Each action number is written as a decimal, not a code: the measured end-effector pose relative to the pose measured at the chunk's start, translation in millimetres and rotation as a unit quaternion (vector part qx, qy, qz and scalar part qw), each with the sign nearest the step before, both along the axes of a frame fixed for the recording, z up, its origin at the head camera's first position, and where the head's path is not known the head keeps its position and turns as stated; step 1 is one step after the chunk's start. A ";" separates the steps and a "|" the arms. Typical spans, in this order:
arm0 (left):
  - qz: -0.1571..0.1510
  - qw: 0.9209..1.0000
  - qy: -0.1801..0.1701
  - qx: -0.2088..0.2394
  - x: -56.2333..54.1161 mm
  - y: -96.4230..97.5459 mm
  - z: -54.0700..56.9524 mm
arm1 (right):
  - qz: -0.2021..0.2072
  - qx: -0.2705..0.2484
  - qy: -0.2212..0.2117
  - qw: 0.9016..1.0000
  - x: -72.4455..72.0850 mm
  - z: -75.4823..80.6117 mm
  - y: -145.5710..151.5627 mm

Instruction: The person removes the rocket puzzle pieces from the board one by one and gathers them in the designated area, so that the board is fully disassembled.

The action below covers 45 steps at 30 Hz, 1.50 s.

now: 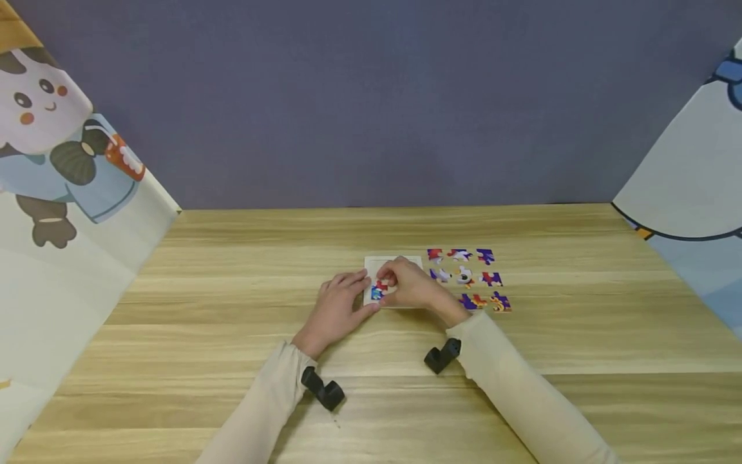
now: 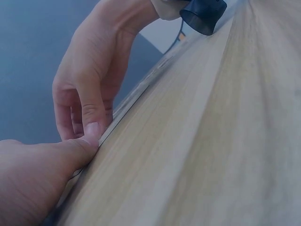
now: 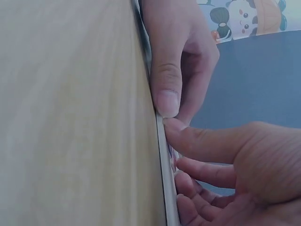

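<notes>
A shallow white puzzle tray (image 1: 371,261) lies flat on the wooden table, with red and blue puzzle pieces (image 1: 377,293) in its lower left corner. My left hand (image 1: 339,308) rests along the tray's left side, fingers stretched out and thumb at the near edge. Over the tray, my right hand (image 1: 410,285) has its fingers bent down and pinches a small red-and-blue puzzle piece (image 3: 173,160) between thumb and fingertips. Both thumbs meet at the tray's near edge in the right wrist view. The right hand covers much of the tray's middle.
Several loose puzzle pieces (image 1: 466,276), purple, white and red, lie in rows just right of the tray, partly under the right forearm. A grey panel (image 1: 382,103) rises behind the table (image 1: 243,258), with cartoon-printed walls (image 1: 64,148) at both sides.
</notes>
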State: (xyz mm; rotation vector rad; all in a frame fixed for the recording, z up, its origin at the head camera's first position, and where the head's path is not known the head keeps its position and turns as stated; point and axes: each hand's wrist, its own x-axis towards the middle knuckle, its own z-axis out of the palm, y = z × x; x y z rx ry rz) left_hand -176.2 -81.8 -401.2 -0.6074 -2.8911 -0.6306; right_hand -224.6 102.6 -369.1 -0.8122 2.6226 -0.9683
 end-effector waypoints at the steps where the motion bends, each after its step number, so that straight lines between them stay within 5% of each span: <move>1: 0.000 1.000 0.001 -0.002 -0.2 0.2 -0.1 | -0.003 -0.001 0.000 1.000 0.2 0.2 -0.3; 32: 0.009 0.999 0.015 0.031 0.7 2.8 -0.3 | 0.019 -0.026 -0.001 0.999 -4.4 -4.2 -0.4; 45: 0.007 1.000 0.017 0.017 1.1 1.4 -0.6 | -0.001 -0.092 -0.013 0.996 -2.1 -6.8 -2.3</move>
